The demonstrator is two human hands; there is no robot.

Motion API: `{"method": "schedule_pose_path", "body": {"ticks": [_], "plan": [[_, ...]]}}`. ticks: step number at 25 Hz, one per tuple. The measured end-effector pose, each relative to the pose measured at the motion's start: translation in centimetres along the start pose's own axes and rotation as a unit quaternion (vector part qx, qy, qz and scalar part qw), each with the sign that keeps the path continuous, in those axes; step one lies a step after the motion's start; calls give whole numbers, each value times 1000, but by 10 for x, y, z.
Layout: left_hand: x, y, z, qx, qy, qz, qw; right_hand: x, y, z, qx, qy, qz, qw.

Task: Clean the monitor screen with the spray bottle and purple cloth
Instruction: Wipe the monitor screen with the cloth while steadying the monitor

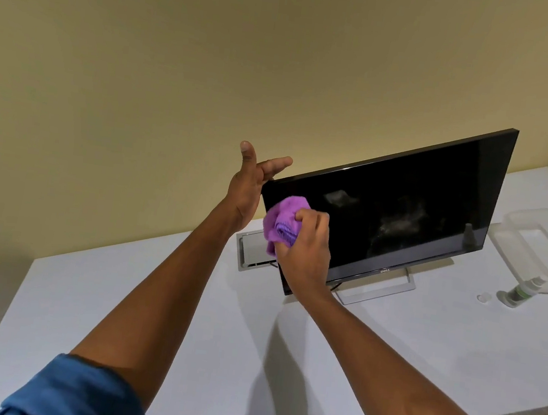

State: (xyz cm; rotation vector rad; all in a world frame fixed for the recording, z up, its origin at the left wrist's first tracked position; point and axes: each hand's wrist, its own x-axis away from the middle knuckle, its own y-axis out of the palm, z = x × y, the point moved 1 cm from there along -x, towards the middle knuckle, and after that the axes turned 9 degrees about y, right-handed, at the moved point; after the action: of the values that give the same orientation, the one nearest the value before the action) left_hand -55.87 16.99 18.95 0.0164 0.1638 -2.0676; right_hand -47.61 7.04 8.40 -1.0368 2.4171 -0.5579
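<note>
Blue sleeves (pixel 76 397) are cut off at the bottom edge. On the white counter (pixel 215 338), the right hand (pixel 306 245) grips a bunched purple cloth (pixel 283 220) against the monitor screen (pixel 404 206), hiding its lower left corner. The left hand (pixel 251 184), fingers straight, rests at the upper left corner. The spray bottle (pixel 521 289) stands to the right, beside a blurry clear tray (pixel 544 240). A yellow wall (pixel 214 62) is behind.

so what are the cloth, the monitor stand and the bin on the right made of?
Crumpled purple cloth: soft, matte, looks like microfibre. Rectangular silver monitor stand: brushed metal by its sheen, possibly painted plastic. Translucent white bin: cloudy plastic.
</note>
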Motion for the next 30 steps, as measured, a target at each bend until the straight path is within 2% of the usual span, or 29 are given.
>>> {"method": "schedule_pose_path", "body": {"ticks": [4, 9, 11, 13, 15, 17, 19, 22, 24, 27, 30], "plan": [[-1, 0, -2, -15, -4, 2, 1000, -39, -33, -5, -6, 3, 41, 999], [0, 2, -4, -131, 17, -40, 990, -85, -97, 55, 23, 73, 96, 992], [5, 8, -2, -229, 63, -66, 969, -94, -113, 70, 9, 93, 111, 989], [9, 16, -6, -340, 114, -65, 931, -97, -117, 74, -4, 89, 105, 991], [13, 21, -12, -398, 128, -56, 907, -96, -112, 66, -6, 74, 95, 993], [22, 22, -18, -415, 127, -15, 901, -92, -102, 50, 2, 44, 80, 996], [31, 22, -25, -364, 131, 54, 920, -86, -91, 31, 17, -7, 62, 998], [47, 24, -39, -183, 84, 133, 971, -74, -75, 7, 43, -71, 42, 996], [52, 27, -45, -61, 54, 129, 988, -68, -65, -3, 56, -97, 28, 993], [56, 29, -52, 54, 46, 113, 991, -55, -51, 1, 106, -129, -2, 986], [61, 33, -63, 92, 22, 107, 990, -34, -35, 22, 154, -139, -31, 978]]}}
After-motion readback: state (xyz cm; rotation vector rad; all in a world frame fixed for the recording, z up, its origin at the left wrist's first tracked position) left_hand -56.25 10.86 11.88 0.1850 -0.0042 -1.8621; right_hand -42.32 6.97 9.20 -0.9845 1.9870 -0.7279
